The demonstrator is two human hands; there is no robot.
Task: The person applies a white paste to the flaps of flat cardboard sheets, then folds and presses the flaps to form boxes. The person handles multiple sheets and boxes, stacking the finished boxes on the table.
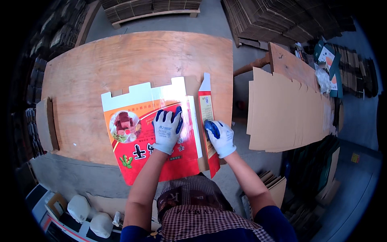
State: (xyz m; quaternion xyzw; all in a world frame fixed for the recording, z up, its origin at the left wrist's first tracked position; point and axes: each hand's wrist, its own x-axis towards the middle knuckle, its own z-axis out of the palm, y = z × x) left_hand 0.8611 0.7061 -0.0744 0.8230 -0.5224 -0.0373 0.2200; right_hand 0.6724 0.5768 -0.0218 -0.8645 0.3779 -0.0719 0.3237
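Carton point(146, 134): lies flat on the table point(137, 60), its near edge overhanging.
Left hand point(166, 130): spread palm-down on the print, apart from the right.
Right hand point(220, 138): fingers curled at the narrow strip point(208, 113); whether they pinch it, I cannot tell.
Handling: probably best with the left palm as a broad anchor and even pressure along the strip, lest the board crease crookedly.
Board: glossy red-orange face, stepped white tabs, matt brown beneath.
Tabletop: smooth, grained wood.

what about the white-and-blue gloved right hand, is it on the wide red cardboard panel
No, the right hand touches the narrow red cardboard strip beside the panel.
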